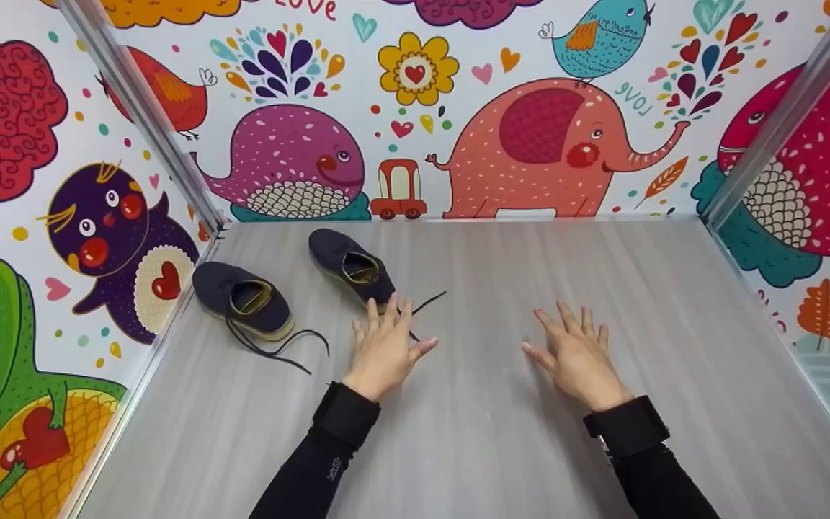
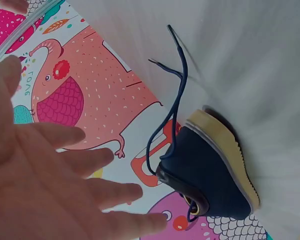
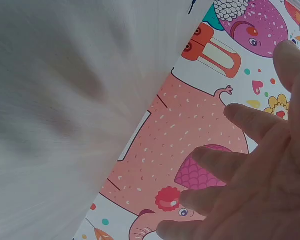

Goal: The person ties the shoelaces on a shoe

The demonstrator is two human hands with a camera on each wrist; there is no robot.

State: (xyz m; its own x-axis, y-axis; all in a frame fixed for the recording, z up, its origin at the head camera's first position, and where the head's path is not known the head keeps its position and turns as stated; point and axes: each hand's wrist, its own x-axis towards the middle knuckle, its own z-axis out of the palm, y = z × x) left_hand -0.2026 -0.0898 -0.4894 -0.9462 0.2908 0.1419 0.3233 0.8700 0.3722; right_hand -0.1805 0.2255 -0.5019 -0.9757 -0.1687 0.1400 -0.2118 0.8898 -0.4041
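Two navy lace-up shoes stand on the grey floor in the head view. The left shoe (image 1: 228, 288) is by the left wall, its laces trailing loose toward the front. The other shoe (image 1: 343, 263) sits a little further back; its heel is partly hidden behind my left fingers. In the left wrist view that shoe (image 2: 210, 170) shows a tan sole and loose laces, apart from the hand. My left hand (image 1: 382, 349) hovers with fingers spread, holding nothing. To the right, my right hand (image 1: 579, 357) is likewise spread above the floor, with nothing in it.
Printed panels with cartoon animals enclose the floor (image 1: 487, 447) at the back (image 1: 415, 144), left (image 1: 26, 238) and right. Metal strips run along the corners and the floor's edges. Black bands sit around both wrists.
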